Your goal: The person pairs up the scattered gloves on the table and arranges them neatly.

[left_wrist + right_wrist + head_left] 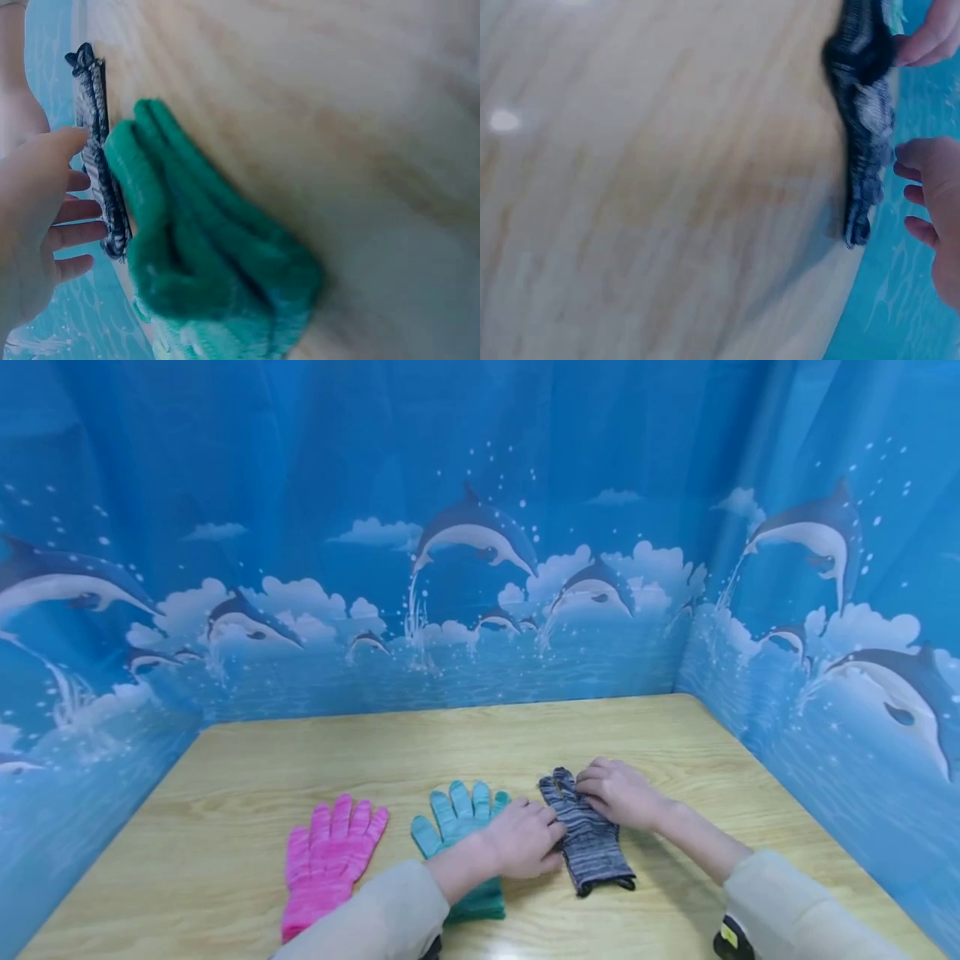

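A grey-and-black knit glove lies flat on the table with its cuff toward me. My left hand is at its left edge, above part of a teal-green glove. In the left wrist view the left hand has its fingers loosely extended beside the grey glove. My right hand is at the grey glove's right side, near its fingers. In the right wrist view the right hand has slightly bent fingers next to the grey glove. Neither hand plainly pinches it.
A pink glove lies on the left, fingers pointing away. Under all the gloves is a wood-grain table. Blue curtains printed with dolphins rise behind the table and along both sides.
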Demonstrator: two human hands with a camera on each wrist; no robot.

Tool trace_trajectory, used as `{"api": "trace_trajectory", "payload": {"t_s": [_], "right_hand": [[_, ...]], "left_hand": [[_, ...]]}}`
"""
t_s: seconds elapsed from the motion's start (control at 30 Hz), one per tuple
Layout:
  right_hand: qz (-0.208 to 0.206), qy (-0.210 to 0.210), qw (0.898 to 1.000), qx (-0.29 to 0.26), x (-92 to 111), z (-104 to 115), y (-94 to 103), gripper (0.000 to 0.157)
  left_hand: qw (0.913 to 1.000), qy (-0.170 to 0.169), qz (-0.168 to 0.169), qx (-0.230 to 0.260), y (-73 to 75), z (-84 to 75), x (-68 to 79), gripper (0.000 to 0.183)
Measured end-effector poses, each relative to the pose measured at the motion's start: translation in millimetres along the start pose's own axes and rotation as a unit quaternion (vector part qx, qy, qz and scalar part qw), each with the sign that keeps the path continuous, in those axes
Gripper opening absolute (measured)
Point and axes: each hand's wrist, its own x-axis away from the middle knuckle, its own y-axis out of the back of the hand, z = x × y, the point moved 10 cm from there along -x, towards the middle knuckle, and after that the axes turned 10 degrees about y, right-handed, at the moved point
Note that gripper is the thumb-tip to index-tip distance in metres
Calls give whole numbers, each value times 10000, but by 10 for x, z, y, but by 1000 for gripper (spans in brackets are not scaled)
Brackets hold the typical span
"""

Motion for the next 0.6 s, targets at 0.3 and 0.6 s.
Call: {"api": "trace_trajectory", "payload": {"t_s": [0.3,0.6], "right_hand": [[-70,-454,9988,-153,52,-213,79,11],[507,-822,9948,-324,11,-277,-72,11]], "left_hand": [[9994,156,221,-213,-93,98,-134,51],[9986,61,307,-421,-187,63,-176,51]]}}
